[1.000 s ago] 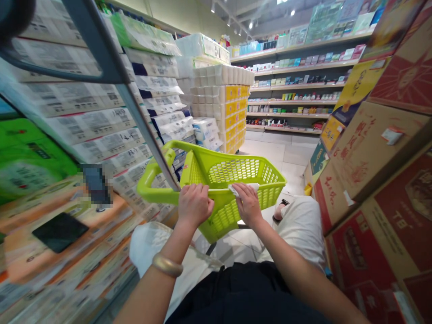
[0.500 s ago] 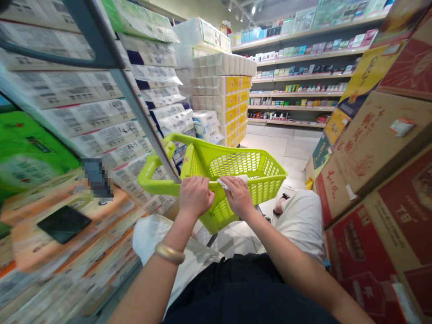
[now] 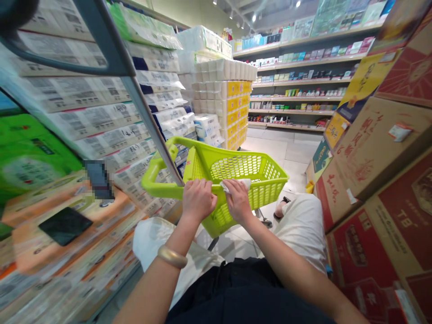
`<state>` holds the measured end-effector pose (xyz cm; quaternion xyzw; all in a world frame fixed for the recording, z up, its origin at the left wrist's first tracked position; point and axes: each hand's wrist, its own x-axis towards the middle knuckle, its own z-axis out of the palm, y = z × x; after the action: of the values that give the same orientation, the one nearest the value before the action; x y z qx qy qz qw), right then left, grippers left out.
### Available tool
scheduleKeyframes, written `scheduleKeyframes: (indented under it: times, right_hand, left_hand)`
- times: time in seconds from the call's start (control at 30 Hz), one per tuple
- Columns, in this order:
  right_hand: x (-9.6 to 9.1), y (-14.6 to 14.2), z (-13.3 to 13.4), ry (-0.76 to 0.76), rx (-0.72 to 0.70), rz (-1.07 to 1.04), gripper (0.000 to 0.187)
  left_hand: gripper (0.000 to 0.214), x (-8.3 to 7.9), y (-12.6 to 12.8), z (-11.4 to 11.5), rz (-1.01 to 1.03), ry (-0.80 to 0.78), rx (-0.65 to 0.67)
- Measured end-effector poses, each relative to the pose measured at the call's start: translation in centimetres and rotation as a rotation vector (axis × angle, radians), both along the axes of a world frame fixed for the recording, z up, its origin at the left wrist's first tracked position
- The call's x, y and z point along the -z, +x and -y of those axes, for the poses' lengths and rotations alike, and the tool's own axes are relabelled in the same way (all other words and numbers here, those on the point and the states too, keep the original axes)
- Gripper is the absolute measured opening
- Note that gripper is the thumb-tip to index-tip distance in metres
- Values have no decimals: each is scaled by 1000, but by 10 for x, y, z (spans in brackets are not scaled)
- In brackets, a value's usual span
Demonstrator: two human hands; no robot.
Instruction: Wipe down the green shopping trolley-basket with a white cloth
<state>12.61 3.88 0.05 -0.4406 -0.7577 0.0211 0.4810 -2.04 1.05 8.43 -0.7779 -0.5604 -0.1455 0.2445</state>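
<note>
A lime-green plastic shopping basket on wheels (image 3: 270, 189) stands between my knees, tilted slightly in view. My left hand (image 3: 200, 198) is closed over its near rim, close to the foot of a metal pull rod (image 3: 151, 121). My right hand (image 3: 239, 200) presses a crumpled white wipe or tissue (image 3: 245, 183) against the same rim, fingers bent over it. The rod rises to a grey handle (image 3: 114, 40) at the upper left. The inside of the basket shows through its open top. Part of the wipe is hidden under my right fingers.
Stacked paper packs (image 3: 101, 108) rise on the left. A dark flat device (image 3: 65, 226) and a pixelated phone-like object (image 3: 98, 180) lie on orange packs (image 3: 30, 247). Cardboard boxes (image 3: 378, 153) line the right. Stocked shelves (image 3: 303, 81) stand behind the tiled floor (image 3: 280, 146).
The view has shifted slightly, so the basket and both hands appear a little lower and farther right. Both hands stay on the rim, and the wipe remains under my right fingers.
</note>
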Motion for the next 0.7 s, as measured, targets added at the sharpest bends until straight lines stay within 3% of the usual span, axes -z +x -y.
scheduleKeyframes:
  times: [0.1, 0.23, 0.37, 0.57, 0.7]
  right_hand:
    - [3, 16, -2, 15, -7, 36, 42]
    - [14, 46, -9, 11, 147, -16, 36]
    - [17, 43, -11, -12, 252, -100, 34]
    - [1, 0, 2, 27, 12, -29, 41]
    - [4, 18, -1, 29, 21, 10, 41]
  left_hand:
    - [19, 0, -1, 1, -8, 0, -1]
    - [16, 0, 0, 0, -2, 4, -3]
    - [14, 1, 1, 0, -9, 18, -3]
    - [17, 2, 2, 1, -11, 22, 7]
    - [17, 1, 1, 2, 4, 7, 19]
